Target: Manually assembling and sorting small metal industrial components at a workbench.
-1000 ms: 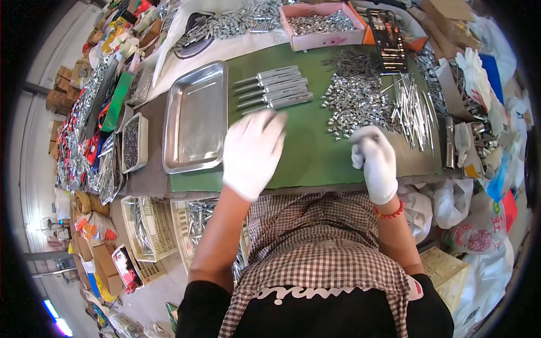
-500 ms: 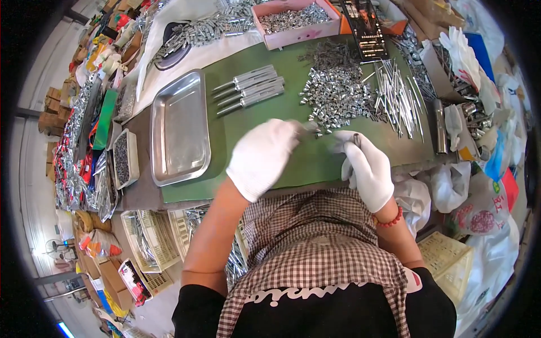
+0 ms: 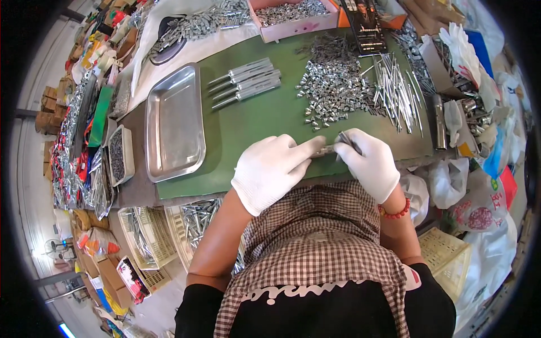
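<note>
Pinching a small metal part (image 3: 323, 151), the left hand (image 3: 269, 173) is to the right of the tray (image 3: 174, 123), about level with its near end. Its thumb and index finger are drawn together on the part, which reaches across to the right hand (image 3: 372, 168), farther right of the tray. The right hand's fingers are curled nearly closed around a dark piece (image 3: 350, 141) that sticks up between thumb and index finger; whether they also grip the metal part, I cannot tell. Both hands wear white gloves.

Just right of the tray, four pointed tools (image 3: 248, 84) lie in a row on the green surface (image 3: 253, 127), tips toward it. Farther right of the tray are a heap of caps (image 3: 324, 93), with dark pins (image 3: 332, 48) beyond it, and then loose silver rods (image 3: 397, 96). A pink box (image 3: 298, 28) of small metal pieces and a phone (image 3: 363, 25) are right of the tray, beyond its far end. A tub (image 3: 130, 160) of dark pieces is just left of the tray.
</note>
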Action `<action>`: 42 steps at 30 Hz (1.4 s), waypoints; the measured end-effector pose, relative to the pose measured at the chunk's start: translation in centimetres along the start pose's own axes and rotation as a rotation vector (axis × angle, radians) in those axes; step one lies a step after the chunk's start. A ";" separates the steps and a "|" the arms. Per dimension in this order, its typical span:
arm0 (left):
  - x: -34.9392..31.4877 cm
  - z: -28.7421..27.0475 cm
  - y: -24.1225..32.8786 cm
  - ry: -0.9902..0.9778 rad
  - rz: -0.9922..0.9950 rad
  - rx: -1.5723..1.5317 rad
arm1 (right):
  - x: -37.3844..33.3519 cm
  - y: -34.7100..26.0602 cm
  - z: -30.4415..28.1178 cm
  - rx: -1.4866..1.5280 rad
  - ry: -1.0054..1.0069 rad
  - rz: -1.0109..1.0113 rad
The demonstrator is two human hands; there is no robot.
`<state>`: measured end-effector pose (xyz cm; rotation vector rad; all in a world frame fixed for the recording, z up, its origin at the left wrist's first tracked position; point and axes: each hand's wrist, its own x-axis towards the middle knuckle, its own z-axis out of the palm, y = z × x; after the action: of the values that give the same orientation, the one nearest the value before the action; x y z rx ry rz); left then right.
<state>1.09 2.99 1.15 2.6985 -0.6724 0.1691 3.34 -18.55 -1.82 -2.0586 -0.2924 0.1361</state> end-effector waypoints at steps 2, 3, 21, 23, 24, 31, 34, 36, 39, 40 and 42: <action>-0.1 0.4 0.1 -0.028 -0.022 -0.032 | 0.1 -0.3 -0.2 0.001 -0.013 0.018; -0.1 0.7 0.2 0.020 -0.021 -0.061 | 0.1 -0.4 -0.3 0.003 -0.023 0.035; 0.4 2.1 2.2 -0.088 -0.205 0.105 | 6.1 0.5 -1.5 -0.752 0.253 -0.176; 0.4 2.1 2.2 -0.098 -0.210 0.101 | 5.7 0.3 -1.7 -0.661 0.253 -0.160; 0.4 2.1 2.1 -0.100 -0.205 0.099 | 5.3 0.3 -1.7 -0.662 0.250 -0.162; 0.5 1.7 2.0 -0.143 -0.211 0.079 | 0.9 -0.2 0.5 -0.261 0.121 -0.248; 0.5 1.7 2.1 -0.154 -0.206 0.058 | 0.2 0.0 1.5 -0.420 0.158 -0.288; 0.4 1.6 2.2 -0.162 -0.219 0.046 | 0.1 0.1 1.5 -0.426 0.167 -0.307; 0.3 1.5 2.4 -0.172 -0.230 0.035 | 0.1 0.0 1.3 -0.359 0.172 -0.297; 0.3 1.5 2.4 -0.177 -0.226 0.035 | 0.0 0.1 1.2 -0.287 0.170 -0.265; 0.1 1.7 2.5 -0.163 -0.217 0.031 | -0.2 0.2 1.2 -0.358 0.151 -0.295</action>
<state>0.07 0.28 0.34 2.8130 -0.4190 -0.0972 2.97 -17.69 -2.62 -2.3345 -0.5537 -0.2685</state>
